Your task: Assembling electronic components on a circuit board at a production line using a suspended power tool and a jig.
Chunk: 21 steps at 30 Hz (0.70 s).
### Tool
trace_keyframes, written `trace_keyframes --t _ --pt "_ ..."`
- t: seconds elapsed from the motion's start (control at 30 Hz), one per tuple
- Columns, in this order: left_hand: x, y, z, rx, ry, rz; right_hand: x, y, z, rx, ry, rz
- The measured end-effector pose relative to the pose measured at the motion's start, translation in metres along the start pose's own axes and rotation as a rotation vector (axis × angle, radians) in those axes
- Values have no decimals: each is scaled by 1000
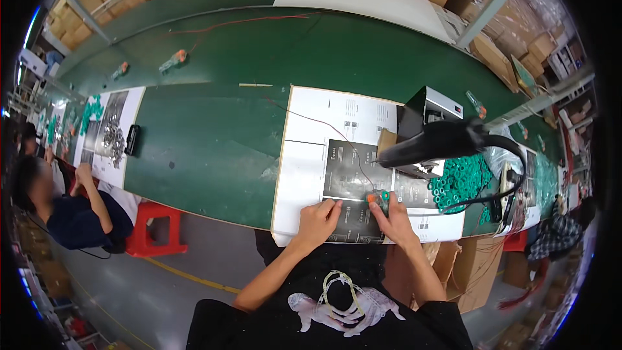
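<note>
My right hand [394,221] is closed round a small part with an orange end [372,198] and a green ring on it; the fingers hide most of it. A thin dark red wire [347,137] runs from beside this part up and left across the printed sheet. My left hand [316,225] rests on the sheet, fingers curled and thumb against the forefinger; whatever it may pinch is too small to tell. Under both hands lies the white and black printed sheet [304,175]. A heap of green rings [459,185] lies to the right of my right hand.
A black and silver machine [430,113] stands beyond my right hand, with a black lamp-like arm [437,141] over it. Small orange-ended parts [173,61] lie on the green table [201,149]. A co-worker [78,214] sits at left, near a red stool [157,228]. Another person [562,230] is at right.
</note>
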<state>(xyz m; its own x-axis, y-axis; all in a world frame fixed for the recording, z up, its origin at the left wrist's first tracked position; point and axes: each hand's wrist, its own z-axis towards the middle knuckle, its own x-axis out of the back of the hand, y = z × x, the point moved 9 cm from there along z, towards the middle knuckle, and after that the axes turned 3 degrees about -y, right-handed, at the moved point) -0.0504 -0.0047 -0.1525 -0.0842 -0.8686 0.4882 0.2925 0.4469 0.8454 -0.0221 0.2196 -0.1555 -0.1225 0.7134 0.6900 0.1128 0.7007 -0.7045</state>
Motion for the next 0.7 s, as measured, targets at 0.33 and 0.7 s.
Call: trace_keyframes --t 0.33,0.7 --pt "4 3 -1 -20 3 -22 -1 -47 -5 50 50 -338" --pt "6 6 1 -38 62 -12 -3 -55 4 48 -6 -379"
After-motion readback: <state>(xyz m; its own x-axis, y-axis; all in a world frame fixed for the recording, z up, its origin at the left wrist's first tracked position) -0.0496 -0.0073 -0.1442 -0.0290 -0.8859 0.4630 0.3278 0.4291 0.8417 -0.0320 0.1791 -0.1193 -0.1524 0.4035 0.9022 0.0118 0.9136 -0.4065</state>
